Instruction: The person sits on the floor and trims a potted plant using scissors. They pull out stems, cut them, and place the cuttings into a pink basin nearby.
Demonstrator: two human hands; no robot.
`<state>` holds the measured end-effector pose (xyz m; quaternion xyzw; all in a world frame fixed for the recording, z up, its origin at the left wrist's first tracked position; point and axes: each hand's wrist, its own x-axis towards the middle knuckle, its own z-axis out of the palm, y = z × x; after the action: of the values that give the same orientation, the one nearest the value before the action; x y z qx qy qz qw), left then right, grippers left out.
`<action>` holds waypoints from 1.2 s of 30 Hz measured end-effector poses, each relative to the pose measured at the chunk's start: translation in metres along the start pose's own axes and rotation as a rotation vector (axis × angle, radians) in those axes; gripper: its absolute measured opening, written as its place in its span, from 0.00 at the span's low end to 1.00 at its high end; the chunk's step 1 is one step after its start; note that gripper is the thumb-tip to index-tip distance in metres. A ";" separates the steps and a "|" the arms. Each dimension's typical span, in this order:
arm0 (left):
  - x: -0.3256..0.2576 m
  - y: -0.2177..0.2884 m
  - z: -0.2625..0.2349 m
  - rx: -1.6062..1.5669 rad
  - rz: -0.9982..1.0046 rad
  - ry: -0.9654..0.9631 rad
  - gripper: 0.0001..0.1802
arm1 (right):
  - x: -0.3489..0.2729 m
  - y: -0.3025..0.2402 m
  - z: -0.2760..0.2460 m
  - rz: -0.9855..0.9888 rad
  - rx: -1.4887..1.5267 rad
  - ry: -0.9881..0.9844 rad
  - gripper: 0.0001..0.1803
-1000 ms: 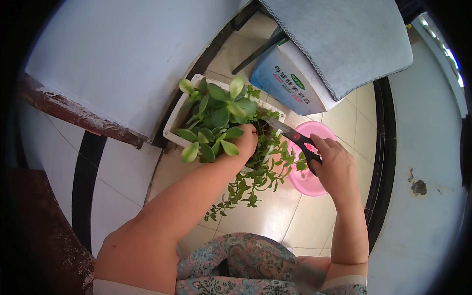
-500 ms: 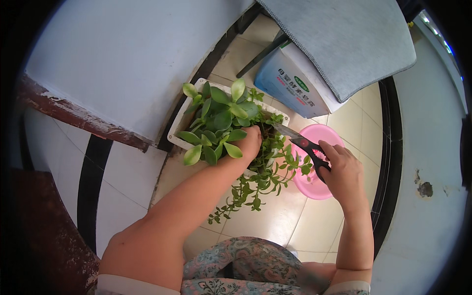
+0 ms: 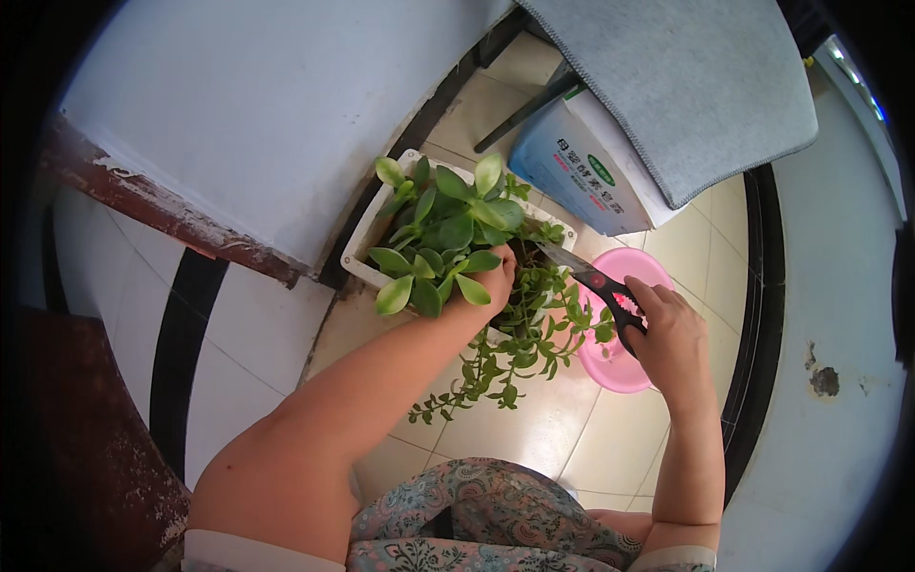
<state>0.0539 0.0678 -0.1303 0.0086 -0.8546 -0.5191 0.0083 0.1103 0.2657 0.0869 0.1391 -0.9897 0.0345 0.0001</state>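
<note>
Broad-leaved green succulents (image 3: 448, 224) fill the left part of a white rectangular planter (image 3: 357, 250). Thin trailing stems with small leaves (image 3: 500, 367) spill over its near right side. My left hand (image 3: 498, 284) reaches in between the two, curled, its fingertips hidden by leaves and stems; what it grips cannot be made out. In my right hand (image 3: 667, 334) is a pair of black-handled scissors (image 3: 602, 282), fingers closed round the handles. Their blades point up and left to the planter's right end, just beside the trailing stems.
A pink basin (image 3: 618, 372) stands on the tiled floor under the scissors, with something small and pink inside. Behind the planter are a blue and white box (image 3: 577, 172) and a grey cloth-covered seat (image 3: 686, 86). White walls (image 3: 238, 124) close in at left and right.
The whole view has shifted a little, so the planter, box and basin sit slightly farther right. Both hands and the scissors keep nearly the same place among the plants.
</note>
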 end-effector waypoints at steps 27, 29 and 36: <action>-0.003 0.031 -0.009 0.179 0.004 -0.085 0.06 | -0.002 0.000 -0.004 0.018 0.016 -0.024 0.25; -0.005 0.035 -0.012 0.233 0.040 -0.075 0.06 | -0.003 0.002 -0.003 0.019 0.027 -0.023 0.25; -0.014 0.053 -0.026 0.216 0.080 -0.090 0.07 | -0.004 0.014 -0.003 0.036 0.044 0.004 0.24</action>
<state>0.0686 0.0695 -0.0717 -0.0479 -0.9048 -0.4230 -0.0103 0.1108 0.2801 0.0891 0.1213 -0.9910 0.0567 -0.0014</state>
